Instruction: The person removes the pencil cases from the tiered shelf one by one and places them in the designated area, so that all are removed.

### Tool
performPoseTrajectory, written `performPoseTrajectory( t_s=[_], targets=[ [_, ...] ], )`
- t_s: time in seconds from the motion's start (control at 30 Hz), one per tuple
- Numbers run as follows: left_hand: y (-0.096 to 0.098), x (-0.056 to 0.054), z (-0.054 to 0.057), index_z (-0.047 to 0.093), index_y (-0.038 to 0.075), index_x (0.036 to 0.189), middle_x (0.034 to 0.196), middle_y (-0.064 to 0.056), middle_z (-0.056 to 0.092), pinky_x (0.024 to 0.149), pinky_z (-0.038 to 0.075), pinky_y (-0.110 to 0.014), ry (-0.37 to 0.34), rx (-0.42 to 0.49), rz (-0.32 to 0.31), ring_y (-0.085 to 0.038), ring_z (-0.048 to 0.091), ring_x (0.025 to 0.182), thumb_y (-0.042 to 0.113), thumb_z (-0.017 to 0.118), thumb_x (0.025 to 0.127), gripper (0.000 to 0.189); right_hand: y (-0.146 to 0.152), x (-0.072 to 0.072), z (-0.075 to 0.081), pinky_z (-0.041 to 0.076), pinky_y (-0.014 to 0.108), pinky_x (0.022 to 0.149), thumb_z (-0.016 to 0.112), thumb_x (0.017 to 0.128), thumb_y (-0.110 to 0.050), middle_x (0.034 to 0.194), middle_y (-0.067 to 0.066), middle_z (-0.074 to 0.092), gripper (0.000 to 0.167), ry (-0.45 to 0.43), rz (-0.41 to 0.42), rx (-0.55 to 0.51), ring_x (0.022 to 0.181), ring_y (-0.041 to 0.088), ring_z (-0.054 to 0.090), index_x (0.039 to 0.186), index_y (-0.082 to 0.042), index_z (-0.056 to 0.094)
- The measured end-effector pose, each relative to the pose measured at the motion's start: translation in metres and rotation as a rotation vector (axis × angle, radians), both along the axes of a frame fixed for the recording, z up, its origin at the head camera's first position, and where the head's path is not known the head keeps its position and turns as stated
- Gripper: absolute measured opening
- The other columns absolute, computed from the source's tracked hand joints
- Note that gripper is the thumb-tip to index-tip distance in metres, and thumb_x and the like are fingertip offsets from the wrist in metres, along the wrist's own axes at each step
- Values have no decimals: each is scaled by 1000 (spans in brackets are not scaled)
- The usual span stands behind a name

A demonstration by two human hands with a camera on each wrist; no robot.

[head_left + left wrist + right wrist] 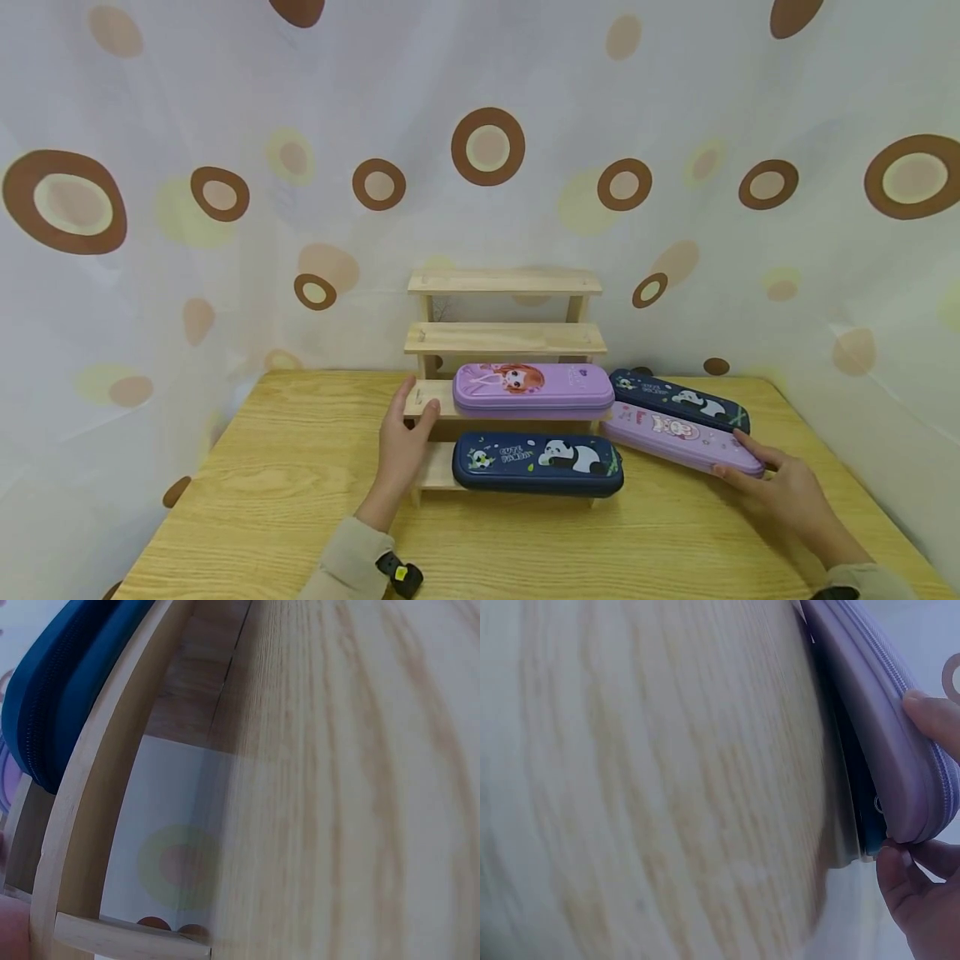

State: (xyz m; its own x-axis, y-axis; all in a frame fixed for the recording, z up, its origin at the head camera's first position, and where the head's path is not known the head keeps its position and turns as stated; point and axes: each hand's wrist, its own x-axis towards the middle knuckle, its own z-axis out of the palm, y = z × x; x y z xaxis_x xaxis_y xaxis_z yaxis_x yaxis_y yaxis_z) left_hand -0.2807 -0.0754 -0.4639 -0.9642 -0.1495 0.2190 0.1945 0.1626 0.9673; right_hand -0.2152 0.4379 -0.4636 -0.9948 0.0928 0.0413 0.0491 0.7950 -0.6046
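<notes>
My right hand (791,492) pinches the right end of a light purple pencil case (678,437) with a rabbit picture. In the right wrist view, fingers (934,720) lie on its zipped side. Behind it is a dark blue panda pencil case (682,400). With thumb and forefinger spread, my left hand (402,446) is at the left end of a stepped wooden rack (506,337). On the rack's lowest step lies another dark blue panda pencil case (536,464). One step higher rests a purple pencil case (534,390) with a red-haired girl picture.
The rack's top shelf (504,282) stands near a patterned curtain (487,67) at the back. Everything stands on a wood-grain table (300,450), its left edge slanting toward me.
</notes>
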Motion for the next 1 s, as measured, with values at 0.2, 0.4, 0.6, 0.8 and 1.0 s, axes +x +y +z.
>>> performPoseTrajectory(
  t_s=[0.2, 0.4, 0.6, 0.8, 1.0],
  targets=[
    [0, 0, 1, 37, 16, 153, 156, -6, 35, 118, 22, -48, 2, 0, -4, -26, 26, 145, 35, 63, 98, 64, 3, -3, 0, 29, 73, 99, 67, 86, -60, 144, 45, 22, 98, -87, -15, 9, 130, 65, 24, 154, -5, 24],
    [0, 1, 1, 37, 15, 152, 156, -6, 35, 118, 22, -48, 4, -8, 0, -26, 26, 145, 35, 63, 98, 63, 5, -5, 0, 29, 72, 100, 69, 83, -62, 143, 45, 24, 101, -100, -10, 26, 129, 64, 25, 152, -2, 27],
    [0, 2, 2, 38, 14, 152, 155, -6, 36, 118, 22, -48, 3, -24, 8, -26, 27, 145, 34, 63, 98, 63, 7, -6, -3, 30, 72, 98, 72, 83, -58, 141, 46, 28, 99, -77, 10, 65, 127, 64, 29, 150, 2, 32],
    [0, 2, 2, 38, 14, 152, 155, -6, 36, 118, 22, -47, 3, -16, 11, -26, 27, 144, 34, 63, 98, 63, 6, -7, -2, 30, 72, 98, 72, 85, -54, 141, 46, 29, 97, -50, 50, 91, 126, 64, 29, 149, 6, 31],
    [0, 2, 1, 38, 14, 152, 155, -6, 36, 118, 22, -47, 6, -21, 14, -26, 27, 144, 33, 63, 98, 63, 0, -4, 6, 29, 76, 94, 75, 88, -41, 136, 45, 35, 84, 91, 49, 90, 122, 65, 31, 144, 10, 39]
  ],
)
